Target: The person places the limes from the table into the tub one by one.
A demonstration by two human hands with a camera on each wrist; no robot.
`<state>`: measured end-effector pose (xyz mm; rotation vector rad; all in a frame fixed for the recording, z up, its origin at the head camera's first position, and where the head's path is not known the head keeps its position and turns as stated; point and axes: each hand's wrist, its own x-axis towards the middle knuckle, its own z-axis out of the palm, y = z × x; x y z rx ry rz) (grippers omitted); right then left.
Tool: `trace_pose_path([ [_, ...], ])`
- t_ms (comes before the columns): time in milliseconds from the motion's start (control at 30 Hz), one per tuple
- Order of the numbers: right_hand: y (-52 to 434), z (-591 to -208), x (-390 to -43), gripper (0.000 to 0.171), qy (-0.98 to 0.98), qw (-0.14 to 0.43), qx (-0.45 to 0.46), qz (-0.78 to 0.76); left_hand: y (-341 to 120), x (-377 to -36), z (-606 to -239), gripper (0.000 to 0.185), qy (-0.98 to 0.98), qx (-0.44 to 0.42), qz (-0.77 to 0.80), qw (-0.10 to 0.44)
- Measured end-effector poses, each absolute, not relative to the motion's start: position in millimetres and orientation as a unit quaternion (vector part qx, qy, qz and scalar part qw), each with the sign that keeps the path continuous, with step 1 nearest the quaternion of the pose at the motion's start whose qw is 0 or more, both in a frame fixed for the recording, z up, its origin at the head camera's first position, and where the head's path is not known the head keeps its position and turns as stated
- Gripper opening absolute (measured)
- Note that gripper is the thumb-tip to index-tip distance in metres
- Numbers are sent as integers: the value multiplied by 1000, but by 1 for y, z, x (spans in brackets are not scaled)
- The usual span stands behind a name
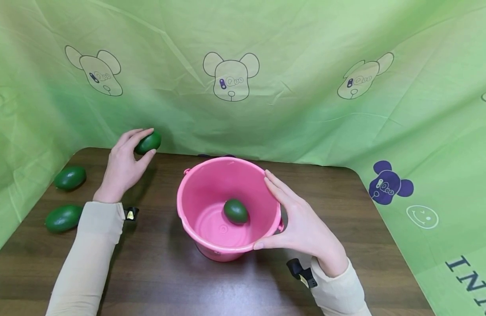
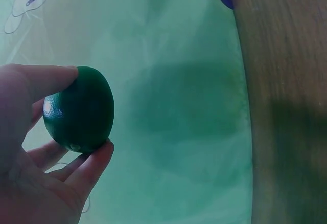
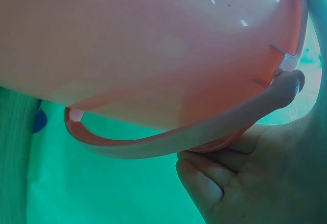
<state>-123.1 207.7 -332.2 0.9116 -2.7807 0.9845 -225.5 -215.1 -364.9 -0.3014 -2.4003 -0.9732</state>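
Note:
In the head view my left hand (image 1: 124, 162) holds a glossy green avocado (image 1: 149, 143) between thumb and fingers, near the table's back left edge. The left wrist view shows this avocado (image 2: 79, 112) pinched, with the green cloth behind it. A pink bucket (image 1: 197, 197) stands upright at the middle of the table, and one avocado (image 1: 235, 211) lies on its bottom. Its rim is gripped on the right side by my right hand (image 1: 302, 224), thumb toward me and fingers farther back. The bucket's handle (image 3: 168, 143) hangs beside the right hand's fingers in the right wrist view.
Two more avocados lie at the table's left side, one farther back (image 1: 70, 178) and one nearer (image 1: 63, 218), close to my left sleeve (image 1: 88, 254). A green cloth (image 1: 282, 118) printed with bear heads rises behind the brown wooden table (image 1: 148, 272) and along its sides.

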Motion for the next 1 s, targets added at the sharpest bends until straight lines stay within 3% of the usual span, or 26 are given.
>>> trace_pose_path([
  [400, 207, -332, -124, 130, -899, 30, 297, 321, -211, -220, -355, 52, -876, -133, -357, 297],
  [1000, 207, -332, -121, 138, -906, 32, 281, 314, -206, -217, -350, 52, -874, -142, -352, 303],
])
